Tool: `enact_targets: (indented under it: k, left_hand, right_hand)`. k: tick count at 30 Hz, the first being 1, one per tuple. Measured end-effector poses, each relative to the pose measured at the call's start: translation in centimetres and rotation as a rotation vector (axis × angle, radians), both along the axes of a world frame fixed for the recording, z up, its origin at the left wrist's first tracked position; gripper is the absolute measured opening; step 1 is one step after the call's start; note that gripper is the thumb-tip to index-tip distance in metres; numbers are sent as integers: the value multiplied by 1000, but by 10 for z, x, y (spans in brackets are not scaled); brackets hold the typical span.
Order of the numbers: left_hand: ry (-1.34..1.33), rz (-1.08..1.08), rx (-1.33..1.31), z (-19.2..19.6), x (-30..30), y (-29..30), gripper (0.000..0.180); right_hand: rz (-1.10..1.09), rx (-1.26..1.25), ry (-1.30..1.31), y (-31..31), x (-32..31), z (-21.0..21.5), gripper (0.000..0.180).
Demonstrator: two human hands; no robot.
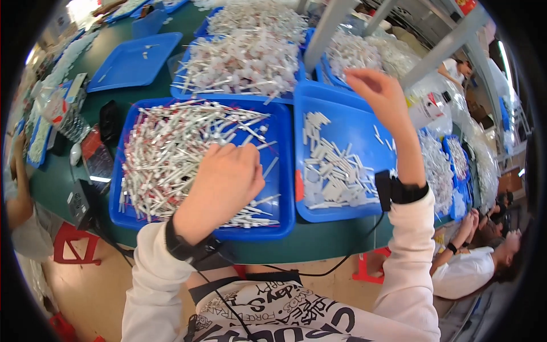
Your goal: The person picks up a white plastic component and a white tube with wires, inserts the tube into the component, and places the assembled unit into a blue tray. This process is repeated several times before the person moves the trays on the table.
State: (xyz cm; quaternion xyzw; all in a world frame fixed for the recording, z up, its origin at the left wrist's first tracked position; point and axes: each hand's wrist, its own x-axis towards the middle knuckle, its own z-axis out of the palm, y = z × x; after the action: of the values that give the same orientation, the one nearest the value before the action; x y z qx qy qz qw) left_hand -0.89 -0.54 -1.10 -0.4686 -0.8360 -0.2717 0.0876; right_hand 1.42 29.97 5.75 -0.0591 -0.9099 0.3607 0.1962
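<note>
My left hand [227, 174] is closed, knuckles up, over a blue tray [288, 199] heaped with thin white sticks [165, 154] that have red wire-like strands among them. A white stick lies by its fingers; what they hold, if anything, is hidden. Raised above the far right part of a second blue tray [319, 215] is my right hand [384, 100], its fingers stretched out and apart from the thumb, with nothing visible in them. Flat white pieces and short white strips [336, 168] lie loose in that second tray. Both wrists wear black bands with cables.
Behind, more blue trays hold piles of white pieces [245, 60]. A mostly bare blue tray [137, 60] sits far left on the green table [327, 242]. Metal posts [327, 37] rise behind the right tray. A white bottle [426, 111] stands beyond my right hand. People work at both sides.
</note>
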Motion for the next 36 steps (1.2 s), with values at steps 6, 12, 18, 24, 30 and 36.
enact_targets:
  k: [6,12,18,24,30,36]
  left_hand:
    - [-600,-125,259,10,2,4,13]
    - [-962,-83,458,16,0,5,13]
    - [27,155,163,10,-11,-6,29]
    - [18,-73,-255,7,-9,-20,6]
    - [13,-86,-140,1,-14,-16,14]
    - [-540,-19,332,17,-9,-4,9]
  right_hand:
    - [-170,262,-563,59,142,-31,32]
    - [-298,401,-438,34,192,-40,32]
    - [-388,415,-449,27,200,-41,28]
    - [-293,371,-478,20,191,-38,20]
    - [-213,505,-364,22,182,-48,17]
    - [-278,260,-312,21,190,-46,13]
